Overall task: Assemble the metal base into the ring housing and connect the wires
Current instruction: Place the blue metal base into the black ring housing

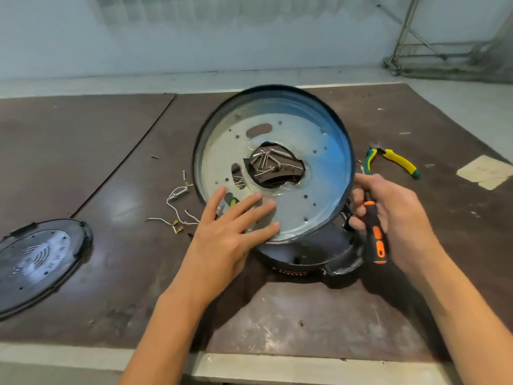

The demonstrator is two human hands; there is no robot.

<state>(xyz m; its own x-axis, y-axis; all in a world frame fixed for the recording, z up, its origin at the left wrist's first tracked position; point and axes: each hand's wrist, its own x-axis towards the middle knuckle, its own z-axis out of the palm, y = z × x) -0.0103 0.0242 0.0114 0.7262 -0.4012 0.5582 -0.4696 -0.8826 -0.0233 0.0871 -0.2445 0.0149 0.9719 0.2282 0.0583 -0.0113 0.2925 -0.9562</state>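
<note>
Our left hand (230, 226) lies with fingers (258, 202) spread flat on the tilted metal base (313, 151); our right hand (394, 215) grips a screwdriver (374, 232) beside the ring housing (305, 262).

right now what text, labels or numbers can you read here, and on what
Nothing can be read with certainty.
Ring housing: an orange line of print on its front wall, too blurred to read.
Black cover: pale marks beside its vent slots, too blurred to read.
Metal base, screwdriver, pliers: no text visible.
Paper scraps: faint marks, unreadable.
</note>
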